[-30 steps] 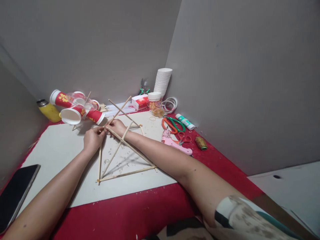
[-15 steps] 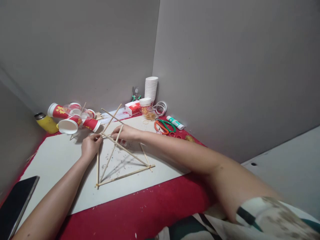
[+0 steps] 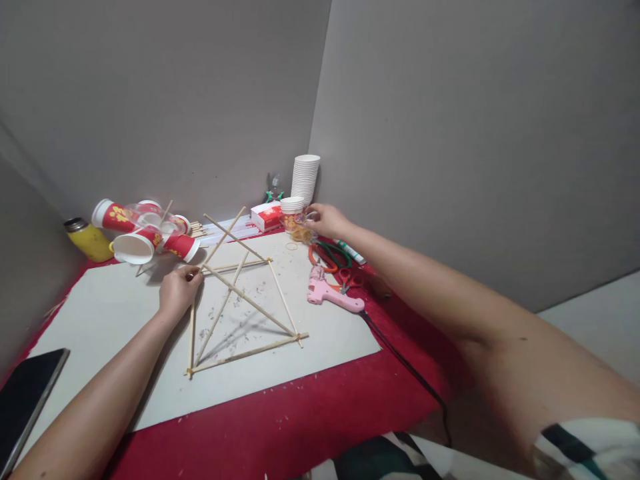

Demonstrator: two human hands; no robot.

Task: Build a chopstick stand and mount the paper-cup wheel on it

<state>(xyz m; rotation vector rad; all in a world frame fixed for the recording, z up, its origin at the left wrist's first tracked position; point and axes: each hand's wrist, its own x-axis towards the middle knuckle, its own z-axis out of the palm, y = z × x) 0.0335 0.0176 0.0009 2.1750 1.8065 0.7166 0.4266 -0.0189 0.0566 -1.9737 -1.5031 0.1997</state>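
Note:
A frame of thin wooden sticks (image 3: 240, 313) lies on a white board (image 3: 110, 320), with some sticks rising off it. My left hand (image 3: 177, 290) is closed in a pinch on the frame's left corner, where several sticks meet. My right hand (image 3: 325, 220) reaches to the far back of the table, its fingers curled over a heap of yellow rubber bands (image 3: 301, 233) beside a short stack of white cups (image 3: 292, 205). What the right fingers hold, if anything, is hidden.
A pink glue gun (image 3: 333, 297) with a black cord, scissors (image 3: 327, 253) and a glue tube (image 3: 353, 250) lie right of the board. Red paper cups (image 3: 145, 237) and a yellow bottle (image 3: 87, 239) sit at back left. A phone (image 3: 25, 393) lies front left. Tall white cup stack (image 3: 305, 177).
My right hand left the stick frame and reached back right to the rubber bands. My left hand stayed on the frame's corner. The view shifted slightly.

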